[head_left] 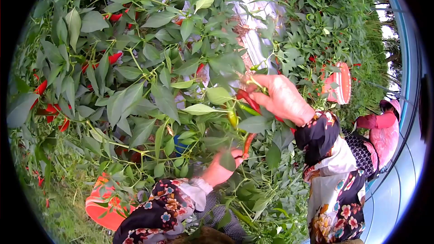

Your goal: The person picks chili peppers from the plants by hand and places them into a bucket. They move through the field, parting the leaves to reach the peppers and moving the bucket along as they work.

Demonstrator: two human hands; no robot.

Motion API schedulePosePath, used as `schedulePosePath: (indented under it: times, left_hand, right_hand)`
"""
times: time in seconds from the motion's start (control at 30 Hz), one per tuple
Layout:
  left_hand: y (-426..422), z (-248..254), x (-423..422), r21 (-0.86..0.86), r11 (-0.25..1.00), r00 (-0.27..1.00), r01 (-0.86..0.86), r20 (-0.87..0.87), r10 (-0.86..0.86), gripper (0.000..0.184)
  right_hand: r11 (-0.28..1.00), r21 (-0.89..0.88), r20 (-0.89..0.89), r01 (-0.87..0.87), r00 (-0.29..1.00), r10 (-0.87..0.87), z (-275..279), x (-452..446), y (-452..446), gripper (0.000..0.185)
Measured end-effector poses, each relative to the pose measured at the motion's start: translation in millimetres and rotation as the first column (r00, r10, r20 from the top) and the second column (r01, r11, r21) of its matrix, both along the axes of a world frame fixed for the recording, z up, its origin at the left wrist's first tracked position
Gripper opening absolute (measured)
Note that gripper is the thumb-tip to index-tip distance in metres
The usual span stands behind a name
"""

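Head view: at far left, where the dark lens rim crops the field, red peppers (pixel 40 88) hang among the leaves, several half covered. Below them stands a red bucket (pixel 101 212), its near side overlapped by foliage and by the floral left sleeve (pixel 169 203). Further right a blue object (pixel 181 144) shows only in scraps between leaves and cannot be identified. The left hand (pixel 218 170), partly masked by a blurred leaf (pixel 227 160), has its fingertips drawn together at the lower end of a slender red pepper (pixel 248 144); a yellow-green pepper (pixel 232 118) hangs just above. Beyond, a thicker red pepper (pixel 249 101) lies at the fingertips of the right hand (pixel 285 98), whose fingers are curled narrowly; whether they grip it cannot be told. Pale sheeting (pixel 255 40) runs behind, interrupted by leaves. A second bucket (pixel 341 83) is screened along its left side, and another person (pixel 384 138) bends near the right edge.
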State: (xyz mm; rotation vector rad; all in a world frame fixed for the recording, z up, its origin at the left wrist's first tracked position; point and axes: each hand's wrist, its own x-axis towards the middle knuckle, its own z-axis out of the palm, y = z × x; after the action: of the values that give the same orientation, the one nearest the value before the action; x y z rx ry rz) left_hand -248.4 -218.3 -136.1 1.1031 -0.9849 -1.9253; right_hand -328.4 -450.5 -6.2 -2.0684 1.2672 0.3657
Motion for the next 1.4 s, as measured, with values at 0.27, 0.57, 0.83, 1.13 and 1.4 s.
schedulePosePath:
  times: [0.27, 0.57, 0.83, 1.13, 1.4]
  left_hand:
    - [-0.4, 5.6, -7.3, -0.030, 0.995, 0.996, -0.094, -0.003, 0.094, 0.018]
    - [4.6, 3.0, -8.5, -0.127, 0.984, 0.979, 0.123, 0.180, -0.099, 0.019]
    - [0.6, -0.9, -12.1, -0.271, 0.960, 0.984, -0.067, 0.141, 0.108, 0.019]
    - [-14.0, 4.1, 1.4, -0.173, 0.984, 0.991, 0.029, 0.135, -0.005, 0.021]
    - [-9.4, -23.7, 4.0, 0.152, 0.982, 0.984, -0.108, -0.122, 0.127, 0.037]
  right_hand:
    - [0.929, 0.043, -0.503, -0.368, 0.795, 0.338, -40.8, 26.2, -23.1, 0.021]
    - [0.937, 0.116, -0.362, -0.329, 0.865, 0.348, -109.6, -4.2, -44.2, 0.029]
    - [0.786, -0.071, -0.503, -0.614, 0.702, 0.504, -47.7, 22.0, -31.7, 0.021]
    - [0.514, -0.475, -0.401, -0.714, 0.696, 0.596, 60.5, 27.1, -89.7, 0.007]
    - [0.942, 0.177, 0.233, 0.287, 0.917, -0.323, 104.8, -34.5, -13.8, 0.016]
